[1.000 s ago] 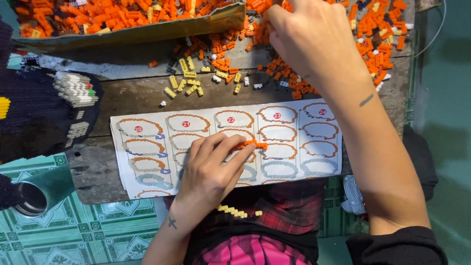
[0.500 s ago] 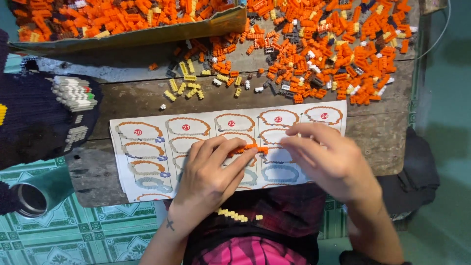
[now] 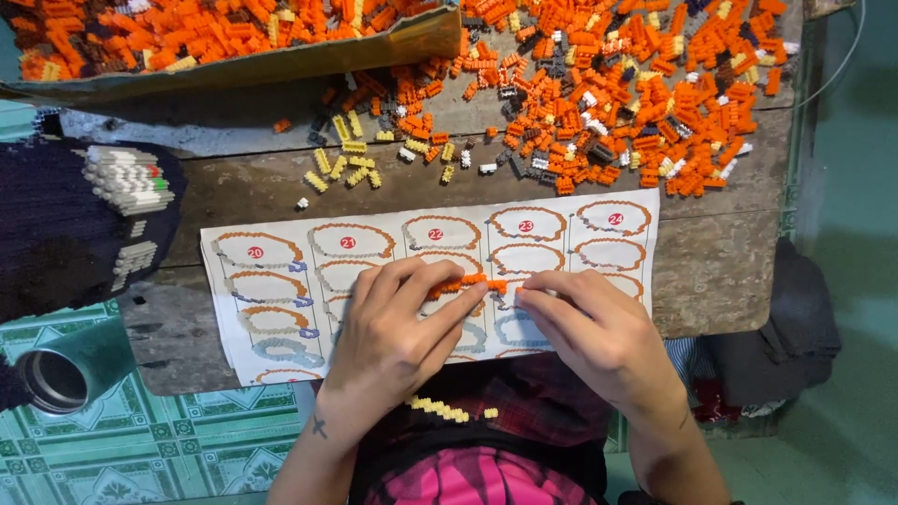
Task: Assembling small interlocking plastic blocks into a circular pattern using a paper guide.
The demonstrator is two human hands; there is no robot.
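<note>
My left hand (image 3: pixel 398 332) pinches a short row of joined orange bricks (image 3: pixel 468 282) above a white instruction sheet (image 3: pixel 281 281) printed with ring-shaped diagrams. My right hand (image 3: pixel 589 327) rests just to the right of the row, its fingertips at the row's right end over the sheet. A big heap of small orange, white and dark bricks (image 3: pixel 636 84) lies on the wooden table (image 3: pixel 711 271) beyond the sheet. A few yellow bricks (image 3: pixel 346 164) are scattered left of the heap.
A cardboard tray (image 3: pixel 234 56) full of orange bricks stands at the back left. A dark built model with white parts (image 3: pixel 84 215) sits at the left edge. A metal cup (image 3: pixel 51 379) stands below it. Yellow bricks (image 3: pixel 440 409) lie on my lap.
My right hand came back from the brick heap at the far right down to the sheet, ending beside the orange row that my left hand holds.
</note>
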